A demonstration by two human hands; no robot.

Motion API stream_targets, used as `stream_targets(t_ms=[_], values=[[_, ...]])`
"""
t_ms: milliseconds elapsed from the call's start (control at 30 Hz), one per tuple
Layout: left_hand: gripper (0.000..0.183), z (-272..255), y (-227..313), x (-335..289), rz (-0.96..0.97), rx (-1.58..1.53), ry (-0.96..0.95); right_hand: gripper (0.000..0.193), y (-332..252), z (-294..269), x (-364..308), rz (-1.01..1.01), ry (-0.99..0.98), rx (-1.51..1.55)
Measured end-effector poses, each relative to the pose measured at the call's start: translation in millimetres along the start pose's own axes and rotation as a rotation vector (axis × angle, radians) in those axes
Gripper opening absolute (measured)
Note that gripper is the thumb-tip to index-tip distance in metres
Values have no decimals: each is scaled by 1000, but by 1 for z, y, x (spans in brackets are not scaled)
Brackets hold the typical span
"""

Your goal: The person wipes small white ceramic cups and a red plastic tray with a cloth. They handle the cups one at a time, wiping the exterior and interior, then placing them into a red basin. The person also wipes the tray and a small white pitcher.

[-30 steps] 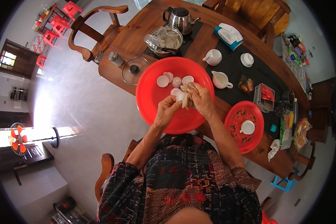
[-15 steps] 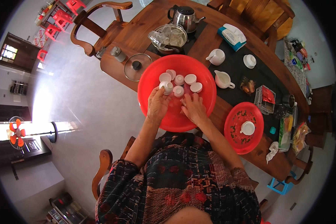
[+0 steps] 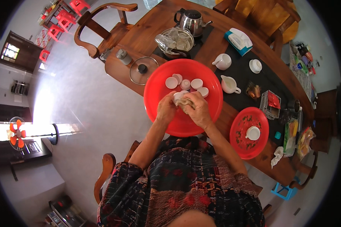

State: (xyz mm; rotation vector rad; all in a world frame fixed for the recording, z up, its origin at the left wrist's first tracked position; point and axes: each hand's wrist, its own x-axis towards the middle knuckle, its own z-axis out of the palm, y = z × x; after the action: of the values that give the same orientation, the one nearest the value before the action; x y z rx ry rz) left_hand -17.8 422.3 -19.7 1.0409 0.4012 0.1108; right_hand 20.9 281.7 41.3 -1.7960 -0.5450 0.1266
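Observation:
Over a large red basin (image 3: 159,117), my left hand (image 3: 166,108) grips a small white teacup (image 3: 177,97). My right hand (image 3: 197,108) presses a crumpled, wet-looking beige cloth (image 3: 185,102) against that cup; its fingers are closed round the cloth. Behind my hands, several small white cups lie in the basin, among them an upturned teacup (image 3: 185,84) and a tilted teacup (image 3: 196,83). One more cup, just past my fingers, is partly hidden by them.
Beyond the basin stand a steel kettle (image 3: 191,22), a glass bowl of glassware (image 3: 178,41) and a glass lid (image 3: 143,69). On the right are a white pitcher (image 3: 229,84), a lidded white cup (image 3: 255,66), tissues (image 3: 238,40) and a red tray (image 3: 236,147) with green scraps and a white cup.
My left hand has lowered the teacup toward the middle of the basin. My right hand has come up to it with the cloth, and the two hands now meet.

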Motion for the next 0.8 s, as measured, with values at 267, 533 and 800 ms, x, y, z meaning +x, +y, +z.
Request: stream_targets(t_ms=[267,533,800], values=[[18,23,27,-4,-319,-362,-224,24,9,1,12,9,169,-111],[16,22,22,-1,-313,-576,-56,24,8,-7,14,542,100,487],[30,7,-6,4,-190,-438,158,24,-13,-12,4,414,-319,468]])
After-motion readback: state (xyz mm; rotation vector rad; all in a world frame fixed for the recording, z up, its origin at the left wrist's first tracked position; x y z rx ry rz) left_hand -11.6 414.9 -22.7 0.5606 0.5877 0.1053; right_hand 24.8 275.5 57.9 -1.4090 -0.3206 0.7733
